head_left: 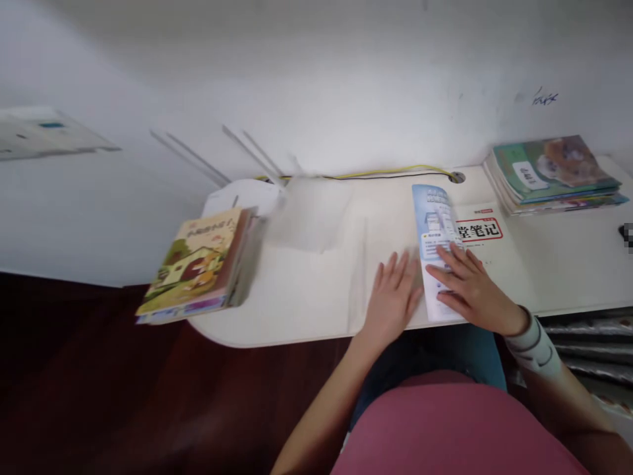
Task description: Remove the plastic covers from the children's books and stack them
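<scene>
My left hand (393, 297) lies flat and open on the white desk (306, 297), fingers stretched forward, just left of a book. My right hand (469, 287) rests on a light blue page (435, 231) of that book, fingers spread and pressing it down. The page stands partly lifted over the book's white cover (487, 234), which carries red-framed black characters. The hands are almost touching each other at the book's left edge.
A stack of colourful picture books (202, 267) overhangs the desk's left end. Another stack of books (554, 175) lies at the back right. A yellow cable (386, 173) runs along the wall. A white round object (247, 196) sits behind the left stack. Dark floor lies below.
</scene>
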Action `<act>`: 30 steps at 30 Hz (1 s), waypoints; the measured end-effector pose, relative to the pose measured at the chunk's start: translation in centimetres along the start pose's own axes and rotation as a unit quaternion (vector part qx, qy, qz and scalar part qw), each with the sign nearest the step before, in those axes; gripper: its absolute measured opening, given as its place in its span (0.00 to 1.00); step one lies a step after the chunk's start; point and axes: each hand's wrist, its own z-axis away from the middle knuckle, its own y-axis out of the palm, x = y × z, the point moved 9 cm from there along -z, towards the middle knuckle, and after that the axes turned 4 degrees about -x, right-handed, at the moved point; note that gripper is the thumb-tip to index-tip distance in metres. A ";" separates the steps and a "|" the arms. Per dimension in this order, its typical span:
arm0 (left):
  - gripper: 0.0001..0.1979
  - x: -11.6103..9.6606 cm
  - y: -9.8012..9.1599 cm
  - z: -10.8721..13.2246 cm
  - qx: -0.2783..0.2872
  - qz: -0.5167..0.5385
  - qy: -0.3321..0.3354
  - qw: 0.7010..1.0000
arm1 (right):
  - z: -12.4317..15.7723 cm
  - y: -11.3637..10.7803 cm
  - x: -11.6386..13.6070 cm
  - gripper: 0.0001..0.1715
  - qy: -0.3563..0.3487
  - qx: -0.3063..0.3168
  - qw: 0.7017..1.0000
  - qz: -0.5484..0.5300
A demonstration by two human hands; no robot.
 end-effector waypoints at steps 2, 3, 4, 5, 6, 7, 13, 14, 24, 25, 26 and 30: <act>0.29 3.1 -0.9 0.7 -0.010 -0.045 -0.053 0.998 | -1.0 1.6 1.0 0.27 -0.015 0.009 0.999 0.042; 0.30 4.4 -1.0 1.2 -0.006 -0.064 -0.073 0.995 | -1.2 2.1 1.3 0.27 -0.013 0.009 0.998 0.062; 0.32 5.4 -0.9 1.5 0.003 -0.081 -0.087 0.993 | -1.4 2.6 1.4 0.27 -0.008 0.007 0.997 0.080; 0.33 6.0 -0.7 1.9 0.014 -0.093 -0.094 0.991 | -1.6 2.9 1.5 0.26 -0.002 0.005 0.995 0.095; 0.33 6.5 -0.5 2.2 0.024 -0.103 -0.100 0.989 | -1.7 3.2 1.6 0.25 0.004 0.005 0.994 0.107; 0.33 6.7 -0.3 2.4 0.031 -0.110 -0.105 0.988 | -1.8 3.5 1.7 0.25 0.008 0.004 0.993 0.116; 0.34 6.7 -0.6 2.7 0.016 -0.134 -0.140 0.981 | -2.9 4.4 2.8 0.21 0.022 -0.005 0.989 0.148; 0.35 6.6 -0.7 2.7 0.013 -0.134 -0.143 0.981 | -3.1 4.6 3.1 0.21 0.022 -0.003 0.989 0.149; 0.38 6.4 -0.5 2.6 0.007 -0.130 -0.168 0.977 | -3.4 4.5 6.0 0.24 -0.039 0.028 0.995 0.092; 0.37 6.4 -0.5 2.6 0.009 -0.127 -0.169 0.977 | -3.7 3.7 6.1 0.24 -0.056 0.032 0.995 0.078; 0.37 6.3 -0.4 2.6 0.011 -0.125 -0.170 0.977 | -4.1 2.8 5.8 0.24 -0.069 0.035 0.995 0.067; 0.37 6.3 -0.5 2.6 0.017 -0.123 -0.170 0.978 | -9.1 -0.2 1.2 0.27 -0.027 0.023 0.997 0.074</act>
